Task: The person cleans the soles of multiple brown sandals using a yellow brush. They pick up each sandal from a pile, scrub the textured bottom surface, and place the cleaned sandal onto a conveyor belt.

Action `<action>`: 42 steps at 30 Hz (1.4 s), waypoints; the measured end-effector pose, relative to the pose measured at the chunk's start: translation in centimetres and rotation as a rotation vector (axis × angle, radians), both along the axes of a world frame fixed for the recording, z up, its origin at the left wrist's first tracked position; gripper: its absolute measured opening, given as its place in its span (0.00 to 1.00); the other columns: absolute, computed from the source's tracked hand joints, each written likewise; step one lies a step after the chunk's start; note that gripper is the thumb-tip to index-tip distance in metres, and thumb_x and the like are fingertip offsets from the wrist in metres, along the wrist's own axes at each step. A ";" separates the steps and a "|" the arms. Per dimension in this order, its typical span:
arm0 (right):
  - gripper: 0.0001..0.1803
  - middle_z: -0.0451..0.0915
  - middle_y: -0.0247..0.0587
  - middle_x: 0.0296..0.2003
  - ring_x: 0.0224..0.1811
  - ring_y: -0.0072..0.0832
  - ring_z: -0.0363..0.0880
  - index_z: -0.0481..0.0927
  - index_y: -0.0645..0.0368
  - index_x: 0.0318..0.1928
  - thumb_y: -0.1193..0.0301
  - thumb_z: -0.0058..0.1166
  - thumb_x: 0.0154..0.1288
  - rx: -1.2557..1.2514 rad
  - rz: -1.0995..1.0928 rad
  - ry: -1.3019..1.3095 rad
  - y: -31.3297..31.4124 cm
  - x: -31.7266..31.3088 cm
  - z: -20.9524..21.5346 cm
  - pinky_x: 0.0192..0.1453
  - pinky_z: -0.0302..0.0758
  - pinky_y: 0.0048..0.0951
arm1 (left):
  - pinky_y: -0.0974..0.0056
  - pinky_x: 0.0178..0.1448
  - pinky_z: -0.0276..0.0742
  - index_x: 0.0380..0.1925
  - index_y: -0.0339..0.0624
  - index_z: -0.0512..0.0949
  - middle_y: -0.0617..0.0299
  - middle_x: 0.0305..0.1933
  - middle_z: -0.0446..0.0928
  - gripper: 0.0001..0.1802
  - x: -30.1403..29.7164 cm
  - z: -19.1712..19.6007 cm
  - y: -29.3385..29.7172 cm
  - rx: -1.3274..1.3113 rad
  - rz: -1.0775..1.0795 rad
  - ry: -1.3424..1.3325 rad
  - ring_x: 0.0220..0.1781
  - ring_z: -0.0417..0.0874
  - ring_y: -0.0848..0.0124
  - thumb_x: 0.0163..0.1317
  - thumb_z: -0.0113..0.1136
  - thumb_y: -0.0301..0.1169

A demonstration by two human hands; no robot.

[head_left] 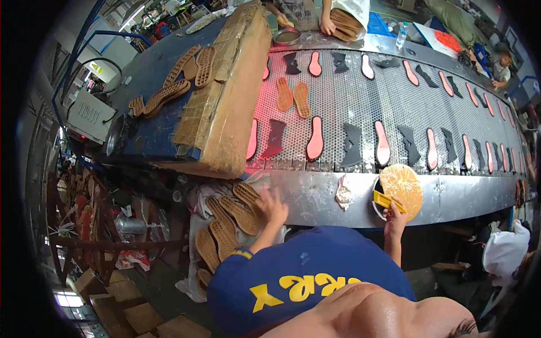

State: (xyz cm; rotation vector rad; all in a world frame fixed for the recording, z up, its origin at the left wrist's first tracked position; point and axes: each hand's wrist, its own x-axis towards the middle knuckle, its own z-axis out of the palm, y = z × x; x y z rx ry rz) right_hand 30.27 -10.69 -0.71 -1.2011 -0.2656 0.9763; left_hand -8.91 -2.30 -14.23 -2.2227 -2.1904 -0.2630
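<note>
My left hand (273, 207), slightly blurred with its fingers spread, is beside several brown shoe soles (237, 214) in a pale plastic-lined holder below the metal ledge. It seems to hold nothing; contact with the nearest sole is hard to tell. In my right hand (395, 217) is a flat yellow plastic handle (389, 201), at the rim of a pot with a round tan lid (404, 185). What the handle's far end carries does not show. Two brown soles (293, 98) lie on the mesh conveyor (332, 101), between rows of pink-topped insoles (315, 138) and black shoe uppers (351, 145).
A cardboard-edged blue housing (225, 107) rises at the left, with several brown soles (166, 97) on top. A crumpled white wad (344, 193) lies on the metal ledge (304, 197). Across the conveyor, another person's hand (327, 25) touches a bag of brown soles (345, 23).
</note>
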 end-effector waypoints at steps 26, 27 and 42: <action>0.11 0.77 0.36 0.27 0.23 0.18 0.73 0.77 0.64 0.47 0.76 0.55 0.65 0.071 0.245 -0.318 3.3 -0.1 0.2 0.27 0.70 0.18 | 0.38 0.75 0.44 0.68 0.41 0.61 0.50 0.76 0.48 0.37 1.3 0.9 -8.4 -0.387 -0.143 -0.017 0.77 0.46 0.48 0.54 0.53 0.25; 0.11 0.77 0.36 0.27 0.23 0.18 0.73 0.77 0.64 0.47 0.76 0.55 0.66 0.081 0.256 -0.323 3.3 -0.2 0.1 0.27 0.71 0.18 | 0.33 0.74 0.34 0.70 0.44 0.56 0.52 0.78 0.37 0.40 2.3 0.2 -8.6 -0.422 -0.078 0.019 0.79 0.36 0.51 0.56 0.57 0.28; 0.10 0.77 0.35 0.25 0.22 0.18 0.74 0.79 0.60 0.47 0.76 0.55 0.66 -0.031 0.144 -0.366 1.5 1.7 -2.3 0.25 0.71 0.18 | 0.52 0.52 0.74 0.47 0.37 0.74 0.46 0.44 0.77 0.32 -2.9 -1.9 -5.7 -0.246 0.217 -0.661 0.47 0.78 0.49 0.40 0.77 0.34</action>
